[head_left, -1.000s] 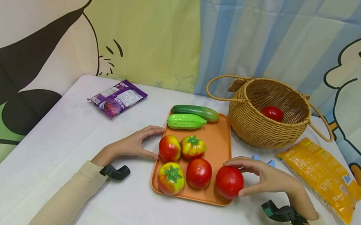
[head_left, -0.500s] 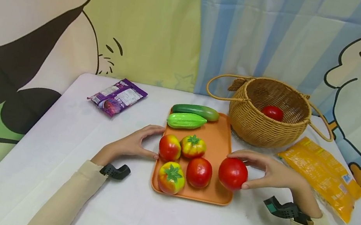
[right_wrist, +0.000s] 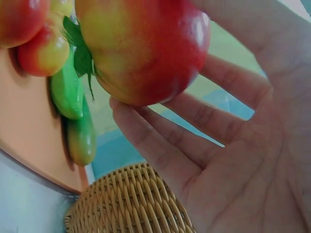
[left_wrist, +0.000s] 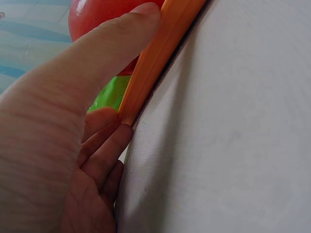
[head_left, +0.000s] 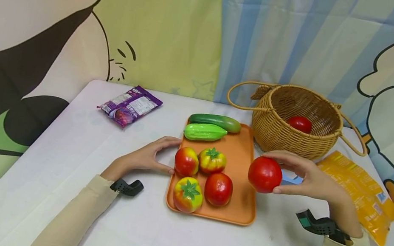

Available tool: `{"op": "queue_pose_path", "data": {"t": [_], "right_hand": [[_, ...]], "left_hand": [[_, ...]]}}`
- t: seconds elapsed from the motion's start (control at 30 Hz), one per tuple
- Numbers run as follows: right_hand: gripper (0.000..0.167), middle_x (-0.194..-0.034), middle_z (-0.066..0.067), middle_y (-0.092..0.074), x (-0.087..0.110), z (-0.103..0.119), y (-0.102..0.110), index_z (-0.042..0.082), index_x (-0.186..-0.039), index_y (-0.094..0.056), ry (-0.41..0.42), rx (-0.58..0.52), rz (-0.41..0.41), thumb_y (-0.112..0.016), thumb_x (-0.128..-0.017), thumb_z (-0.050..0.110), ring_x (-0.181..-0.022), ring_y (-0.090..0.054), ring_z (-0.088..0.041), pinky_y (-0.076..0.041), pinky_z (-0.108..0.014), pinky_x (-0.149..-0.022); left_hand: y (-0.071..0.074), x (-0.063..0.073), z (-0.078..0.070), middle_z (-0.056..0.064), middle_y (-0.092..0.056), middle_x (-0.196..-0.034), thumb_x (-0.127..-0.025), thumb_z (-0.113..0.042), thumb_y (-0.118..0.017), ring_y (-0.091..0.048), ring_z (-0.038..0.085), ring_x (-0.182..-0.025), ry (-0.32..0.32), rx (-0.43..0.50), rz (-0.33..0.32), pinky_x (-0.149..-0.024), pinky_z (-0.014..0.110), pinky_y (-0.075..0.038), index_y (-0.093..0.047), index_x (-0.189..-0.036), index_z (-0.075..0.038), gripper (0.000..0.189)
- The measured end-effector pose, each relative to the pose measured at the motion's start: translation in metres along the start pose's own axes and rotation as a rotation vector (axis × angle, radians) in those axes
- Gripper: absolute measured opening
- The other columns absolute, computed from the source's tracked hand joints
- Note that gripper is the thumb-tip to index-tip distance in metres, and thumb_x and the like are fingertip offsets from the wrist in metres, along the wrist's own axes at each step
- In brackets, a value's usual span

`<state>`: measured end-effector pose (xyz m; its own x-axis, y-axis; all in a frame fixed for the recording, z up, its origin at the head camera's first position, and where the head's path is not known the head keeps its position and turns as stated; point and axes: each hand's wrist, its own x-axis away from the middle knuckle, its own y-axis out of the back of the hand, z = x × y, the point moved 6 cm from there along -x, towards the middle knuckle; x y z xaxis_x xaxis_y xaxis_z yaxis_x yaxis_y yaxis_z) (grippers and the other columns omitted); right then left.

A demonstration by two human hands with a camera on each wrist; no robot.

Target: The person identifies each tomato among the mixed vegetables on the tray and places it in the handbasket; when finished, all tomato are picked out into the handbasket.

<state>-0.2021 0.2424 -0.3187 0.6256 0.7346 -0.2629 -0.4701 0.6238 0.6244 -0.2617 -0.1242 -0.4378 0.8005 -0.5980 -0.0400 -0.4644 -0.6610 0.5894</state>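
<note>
My right hand (head_left: 306, 177) grips a tomato (head_left: 265, 175) between thumb and fingers, above the right edge of an orange tray (head_left: 240, 164). The right wrist view shows this tomato's yellow-and-red underside (right_wrist: 141, 48) and green leafy top. My left hand (head_left: 147, 157) touches the tray's left side with thumb and fingertips, its fingers loosely extended. In the left wrist view the thumb (left_wrist: 146, 12) lies at the rim in front of a red fruit. On the tray sit several more tomatoes, among them a red one (head_left: 218, 189), plus a light green ridged vegetable (head_left: 205, 132) and a dark green cucumber (head_left: 216, 121).
A wicker basket (head_left: 291, 140) with a red tomato (head_left: 300, 124) inside stands behind the right hand. Beside it lies an orange-yellow packet (head_left: 357, 187), with a blue object (head_left: 291, 179) partly hidden by the hand. A purple packet (head_left: 131, 106) lies at the back left.
My right hand has lifted the tomato off the tray's front right corner and moved it up and rightward, toward the basket. The left hand has stayed at the tray's left edge.
</note>
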Motion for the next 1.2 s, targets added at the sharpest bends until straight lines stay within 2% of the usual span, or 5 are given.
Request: {"op": "queue_pose_path", "data": {"t": [0.2,0.43,0.63,0.93,1.2], "right_hand": [[0.072,-0.136,0.013,-0.054,-0.001,0.001,0.008,-0.006,-0.134,-0.051,0.014,0.037,-0.108,-0.080,-0.068,-0.014,-0.120,-0.053,-0.002,-0.047,-0.015,-0.095],[0.074,-0.133,0.005,-0.057,-0.002,0.001,0.015,-0.012,-0.131,-0.050,0.076,-0.005,-0.225,-0.079,-0.063,-0.021,-0.115,-0.056,-0.007,-0.048,-0.014,-0.094],[0.077,-0.134,0.004,-0.056,-0.003,0.002,0.022,-0.010,-0.133,-0.050,0.041,0.013,-0.350,-0.076,-0.062,-0.026,-0.112,-0.059,-0.006,-0.049,-0.014,-0.090],[0.072,-0.140,-0.005,-0.051,-0.006,0.001,0.039,-0.002,-0.141,-0.047,0.005,-0.218,-0.506,-0.066,-0.075,-0.025,-0.121,-0.054,-0.013,-0.049,-0.017,-0.093],[0.070,-0.135,-0.003,-0.053,-0.010,-0.006,0.051,0.002,-0.142,-0.046,-0.064,-0.228,-0.636,-0.065,-0.079,-0.021,-0.117,-0.055,-0.014,-0.048,-0.014,-0.092]], "left_hand": [[0.000,0.000,0.000,0.002,-0.035,-0.154,-0.073,-0.036,-0.086,-0.028,0.024,-0.144,0.000,0.003,0.001,-0.119,0.050,-0.020,-0.040,-0.149,-0.020,0.090],[0.000,-0.001,-0.001,0.002,-0.035,-0.154,-0.073,-0.034,-0.087,-0.028,0.023,-0.144,-0.008,0.002,0.000,-0.119,0.049,-0.020,-0.040,-0.149,-0.019,0.090],[0.000,-0.001,-0.001,0.001,-0.035,-0.153,-0.073,-0.033,-0.087,-0.028,0.022,-0.144,-0.007,0.007,0.004,-0.119,0.047,-0.020,-0.041,-0.149,-0.019,0.090],[0.000,-0.001,-0.001,0.004,-0.035,-0.153,-0.074,-0.032,-0.087,-0.029,0.026,-0.143,-0.029,0.008,-0.004,-0.118,0.051,-0.020,-0.041,-0.149,-0.017,0.090],[0.000,-0.001,-0.002,0.006,-0.035,-0.154,-0.074,-0.026,-0.087,-0.028,0.027,-0.144,-0.026,0.012,-0.004,-0.118,0.053,-0.020,-0.041,-0.149,-0.016,0.089]]}}
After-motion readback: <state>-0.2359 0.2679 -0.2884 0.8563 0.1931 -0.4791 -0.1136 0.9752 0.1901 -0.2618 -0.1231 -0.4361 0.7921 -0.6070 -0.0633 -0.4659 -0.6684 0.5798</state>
